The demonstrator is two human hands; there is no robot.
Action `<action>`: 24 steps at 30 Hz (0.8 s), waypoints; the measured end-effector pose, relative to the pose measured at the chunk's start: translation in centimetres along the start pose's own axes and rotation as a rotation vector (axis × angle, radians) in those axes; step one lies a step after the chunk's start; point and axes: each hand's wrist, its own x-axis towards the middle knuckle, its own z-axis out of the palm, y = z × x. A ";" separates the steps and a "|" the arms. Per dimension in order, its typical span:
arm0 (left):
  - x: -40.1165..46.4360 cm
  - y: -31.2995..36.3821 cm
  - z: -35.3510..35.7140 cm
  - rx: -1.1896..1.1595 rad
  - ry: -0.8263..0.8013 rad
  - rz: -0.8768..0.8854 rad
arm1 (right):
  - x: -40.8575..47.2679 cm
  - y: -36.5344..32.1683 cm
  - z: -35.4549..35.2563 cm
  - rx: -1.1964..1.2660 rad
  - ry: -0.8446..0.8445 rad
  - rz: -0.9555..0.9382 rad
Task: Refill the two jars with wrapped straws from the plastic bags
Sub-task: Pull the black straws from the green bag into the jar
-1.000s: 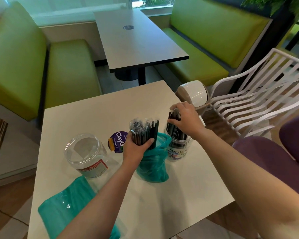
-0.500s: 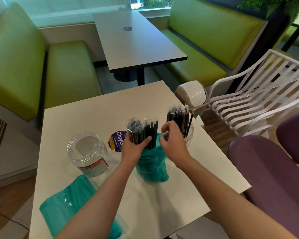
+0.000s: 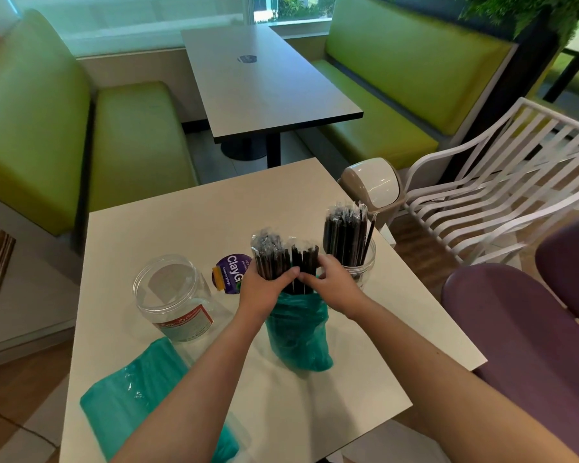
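A bundle of black wrapped straws (image 3: pixel 283 257) stands upright out of a teal plastic bag (image 3: pixel 296 332) at the middle of the table. My left hand (image 3: pixel 263 289) grips the bundle from the left and my right hand (image 3: pixel 331 285) grips it from the right, thumbs nearly meeting. A clear jar (image 3: pixel 365 267) behind my right hand holds a tall bunch of wrapped straws (image 3: pixel 345 233). An empty clear jar (image 3: pixel 173 297) with a red-and-white label stands to the left. A second teal bag (image 3: pixel 137 392) lies flat at the near left.
A purple round sticker (image 3: pixel 229 274) lies on the beige table (image 3: pixel 198 228) between the jars. A small swing-lid bin (image 3: pixel 371 183) and a white slatted chair (image 3: pixel 502 192) stand off the right edge, purple seats (image 3: pixel 522 329) nearer. Another table (image 3: pixel 264 85) and green benches sit behind.
My right hand left the straws in the right-hand jar and came over to the bundle in the bag, closing on it. My left hand kept its hold.
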 end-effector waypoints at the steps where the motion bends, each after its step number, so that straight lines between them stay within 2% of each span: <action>1: 0.0 0.0 0.0 -0.006 -0.005 0.001 | 0.0 0.0 -0.1 0.026 -0.005 0.003; 12: -0.2 0.3 0.4 -0.047 -0.008 -0.006 | -0.8 -0.3 -1.1 0.156 -0.011 0.055; 24: -0.1 1.1 1.4 0.106 0.064 0.056 | -0.8 -2.6 -4.2 0.188 0.144 -0.007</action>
